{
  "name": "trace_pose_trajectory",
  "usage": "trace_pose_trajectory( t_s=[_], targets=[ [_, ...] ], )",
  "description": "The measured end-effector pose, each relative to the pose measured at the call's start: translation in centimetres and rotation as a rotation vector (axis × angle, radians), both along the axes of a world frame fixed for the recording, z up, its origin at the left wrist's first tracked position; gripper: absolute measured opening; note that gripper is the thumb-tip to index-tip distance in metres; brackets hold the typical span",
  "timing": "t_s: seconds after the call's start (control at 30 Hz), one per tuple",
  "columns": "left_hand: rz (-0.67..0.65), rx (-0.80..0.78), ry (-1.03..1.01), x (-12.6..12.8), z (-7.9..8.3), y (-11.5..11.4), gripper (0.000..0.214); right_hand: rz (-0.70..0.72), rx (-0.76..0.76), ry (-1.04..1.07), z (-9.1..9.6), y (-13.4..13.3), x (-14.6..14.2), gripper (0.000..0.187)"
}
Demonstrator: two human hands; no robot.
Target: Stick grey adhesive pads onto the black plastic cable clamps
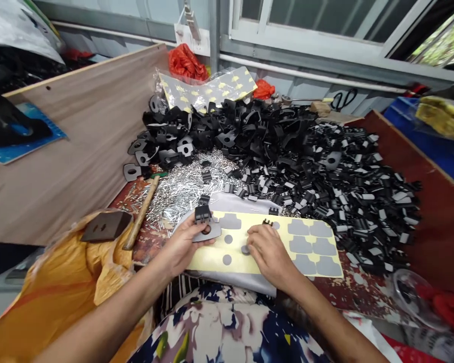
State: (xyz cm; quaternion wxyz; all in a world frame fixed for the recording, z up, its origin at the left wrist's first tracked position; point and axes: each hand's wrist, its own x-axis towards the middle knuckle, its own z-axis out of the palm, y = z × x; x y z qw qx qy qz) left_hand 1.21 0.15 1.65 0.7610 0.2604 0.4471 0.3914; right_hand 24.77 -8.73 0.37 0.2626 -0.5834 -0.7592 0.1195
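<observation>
My left hand (185,244) is closed on a black plastic clip part (204,222) with a grey pad on it, held over the left end of a yellow backing sheet (283,242). My right hand (267,249) rests on the sheet, its fingertips pinching at a small grey sticker (245,249). Several grey stickers (310,244) remain on the sheet's right half; round grey dots (227,259) lie on the left half. A white cloth (234,204) lies under the sheet.
A large heap of black plastic parts (287,151) fills the table behind, beside a spread of small silver pins (181,189). A hammer (142,214) lies left, by a wooden board (79,136). More sticker sheets (212,88), scissors (344,98) and orange bags stand at the back.
</observation>
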Motion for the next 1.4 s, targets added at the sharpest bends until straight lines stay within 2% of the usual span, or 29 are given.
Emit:
trace_pose_trajectory(
  t_s=[0.07,0.13,0.2,0.23,0.27,0.3,0.37,0.43,0.47,0.53,0.6,0.67,0.73,0.83,0.9,0.97,1.1,1.17,1.23,1.3,1.4],
  targets=[
    [-0.059,-0.024,0.088,-1.0,0.7,0.9,0.029,-0.037,-0.050,-0.176,-1.7,0.0,0.4,0.017],
    [-0.135,-0.040,0.185,-2.0,2.2,2.4,0.025,-0.085,-0.048,-0.279,-2.9,0.0,0.4,0.024],
    [-0.131,0.002,0.267,-3.3,4.5,4.8,0.018,-0.115,-0.059,-0.268,-2.9,0.3,0.5,0.052],
    [-0.076,0.064,0.290,-4.0,5.8,6.4,0.015,-0.119,-0.077,-0.226,-2.5,0.7,0.8,0.067],
    [0.041,0.165,0.285,-4.7,7.2,8.1,0.012,-0.117,-0.099,-0.164,-1.8,1.2,1.4,0.078],
    [0.139,0.292,0.245,-5.4,8.6,9.8,0.010,-0.117,-0.110,-0.095,-1.0,1.8,2.4,0.080],
    [0.408,0.446,0.244,-6.4,10.5,12.4,0.011,-0.167,-0.048,0.000,0.9,3.7,5.4,0.061],
    [0.511,0.456,0.255,-6.6,11.0,13.4,0.014,-0.327,0.132,-0.043,2.6,6.2,9.3,0.038],
    [0.464,0.412,0.250,-6.2,10.6,13.1,0.015,-0.449,0.221,-0.114,3.2,7.5,11.3,0.038],
    [0.241,0.281,0.203,-4.7,8.9,11.3,0.016,-0.597,0.267,-0.231,3.9,10.2,14.8,0.052],
    [-0.046,0.121,0.149,-2.5,6.2,8.3,0.022,-0.597,0.201,-0.287,4.1,12.5,17.4,0.067],
    [-0.289,0.037,0.089,-0.3,3.6,5.0,0.028,-0.545,0.124,-0.269,4.3,14.2,19.3,0.064],
    [-0.488,0.020,0.029,1.4,1.5,2.2,0.029,-0.600,0.130,-0.116,5.1,15.1,20.9,0.053],
    [-0.664,0.036,-0.032,2.5,-0.2,-0.7,0.034,-0.873,0.263,0.350,6.4,15.0,22.0,0.042],
    [-0.698,0.064,-0.034,2.8,-0.5,-1.5,0.038,-0.933,0.304,0.602,6.5,14.0,20.6,0.043],
    [-0.621,0.112,-0.010,3.3,-0.5,-1.6,0.049,-0.836,0.266,0.726,5.4,12.1,16.5,0.042],
    [-0.223,0.248,-0.012,4.8,-0.5,-0.8,0.087,-0.502,0.050,0.814,1.3,7.2,3.5,0.034],
    [-0.081,0.296,0.005,5.0,-0.8,-0.1,0.081,-0.209,-0.162,0.813,-0.3,5.2,-1.4,0.030],
    [0.009,0.276,0.054,4.5,-1.3,0.8,0.064,-0.105,-0.257,0.763,-1.3,4.1,-3.3,0.023],
    [0.050,0.190,0.079,3.6,-1.8,1.9,0.056,-0.164,-0.178,0.666,-2.1,3.8,-3.0,0.016],
    [0.015,0.063,0.052,2.2,-2.3,3.5,0.064,-0.202,-0.051,0.512,-3.6,4.0,-1.4,0.022]
  ],
)
